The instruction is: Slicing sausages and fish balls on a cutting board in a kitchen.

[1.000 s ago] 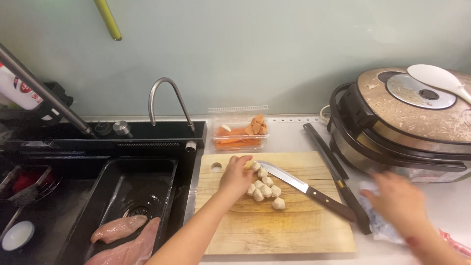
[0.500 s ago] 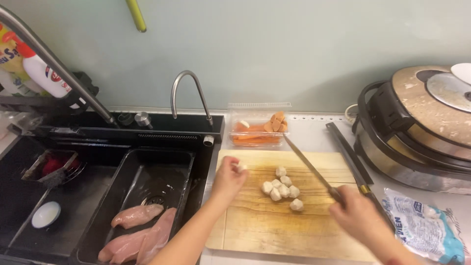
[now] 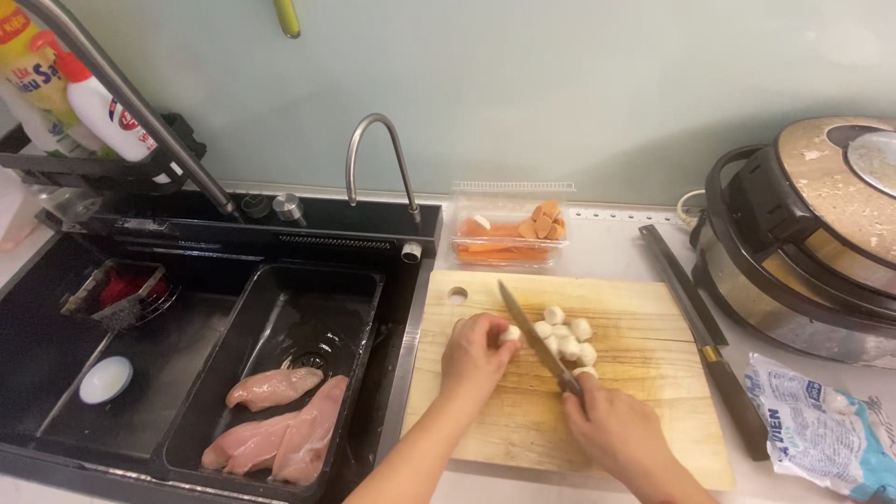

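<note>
Pale green wall backs our white worktop (image 3: pixel 611 250), where a wooden board (image 3: pixel 644 373) lies beside the black sink (image 3: pixel 131 327). Our left hand (image 3: pixel 476 359) is curled over one white ball (image 3: pixel 511 333), fingertips pinching it against the board. Our right hand (image 3: pixel 611 434) is closed round the handle of a knife (image 3: pixel 534 331). Its blade runs from the handle toward 11 o'clock, edge just beside the pinned ball, at that ball's 3 o'clock. The other balls (image 3: pixel 567 338) cluster on the blade's far side, at 12 o'clock from our right hand. A second long knife (image 3: pixel 702 329) lies at 3 o'clock, off the board. Raw chicken (image 3: pixel 280 420) sits in the sink tray, a carrot tub (image 3: pixel 509 233) at 12 o'clock.
</note>
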